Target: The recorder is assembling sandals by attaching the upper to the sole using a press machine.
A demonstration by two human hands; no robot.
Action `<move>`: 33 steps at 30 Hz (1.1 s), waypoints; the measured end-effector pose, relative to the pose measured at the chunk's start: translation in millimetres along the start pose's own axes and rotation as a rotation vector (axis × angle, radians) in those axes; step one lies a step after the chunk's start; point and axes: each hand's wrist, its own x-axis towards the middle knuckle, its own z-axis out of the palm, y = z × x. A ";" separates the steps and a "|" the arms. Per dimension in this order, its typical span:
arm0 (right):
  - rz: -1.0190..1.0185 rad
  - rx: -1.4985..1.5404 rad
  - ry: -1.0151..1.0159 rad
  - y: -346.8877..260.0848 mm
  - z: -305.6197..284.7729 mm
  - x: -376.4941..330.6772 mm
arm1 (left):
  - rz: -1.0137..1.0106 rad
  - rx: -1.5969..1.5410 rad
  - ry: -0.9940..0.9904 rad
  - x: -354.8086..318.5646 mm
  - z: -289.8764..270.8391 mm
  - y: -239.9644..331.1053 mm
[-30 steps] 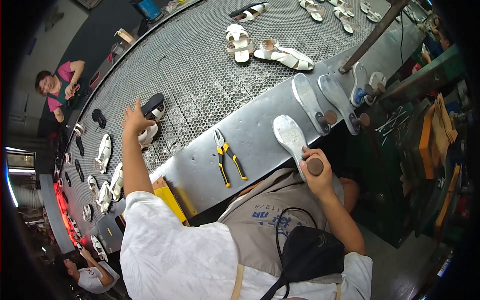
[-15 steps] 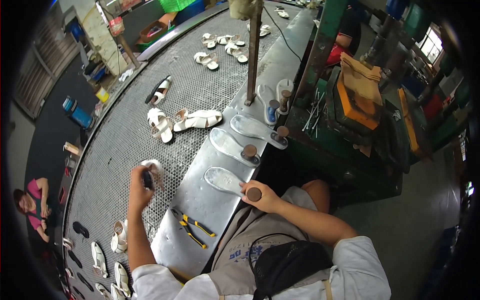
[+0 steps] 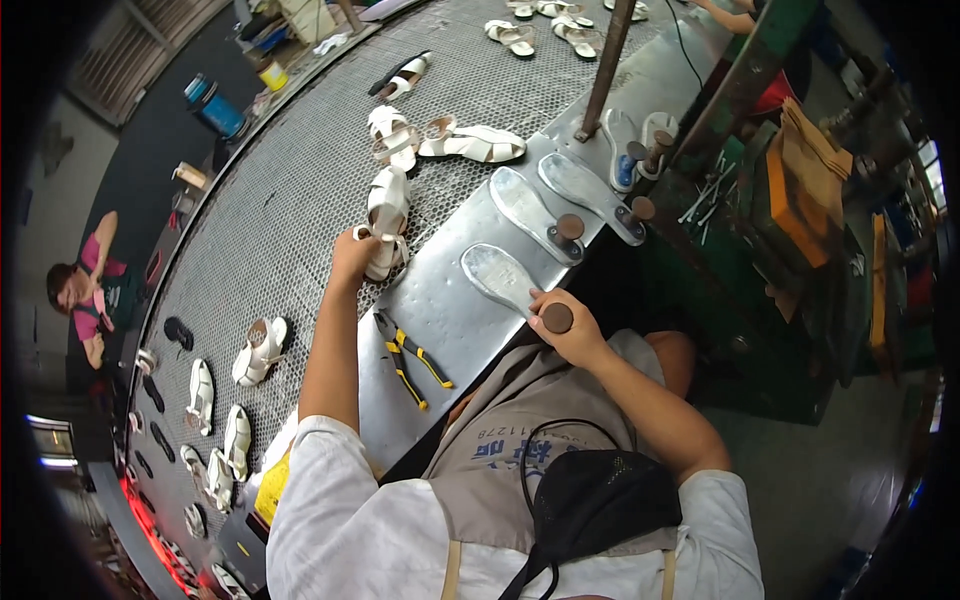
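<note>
Currently, my left hand (image 3: 352, 256) grips a white sandal (image 3: 388, 203); my right hand (image 3: 572, 338) holds a metal form (image 3: 494, 272). Pliers (image 3: 396, 342) lie on the counter (image 3: 440, 300) left of that hand.

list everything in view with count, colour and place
Mesh table: one, grey, left and centre
Sandals: over ten, white, on mesh table
Dark footwear: several, black, table's left
Metal ledge: one, silver, along table edge
Sole-shaped plates: five, silver, along ledge
Pliers: one pair, yellow and black, ledge
Post: one, brown, ledge
Frame: one, green, right
Rods: several, silver, right
Blocks: two, orange and dark, right
Container: one, blue, upper left
Pot: one, yellow, upper left
Co-workers: at least two, left (pink top) and upper right
Left hand: one, bare, holding sandal
Right hand: one, bare, holding plate
</note>
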 end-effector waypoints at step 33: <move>-0.020 0.180 0.276 -145.1 -14.2 -36.5 | 0.062 -1.175 -0.420 -124.5 159.1 140.3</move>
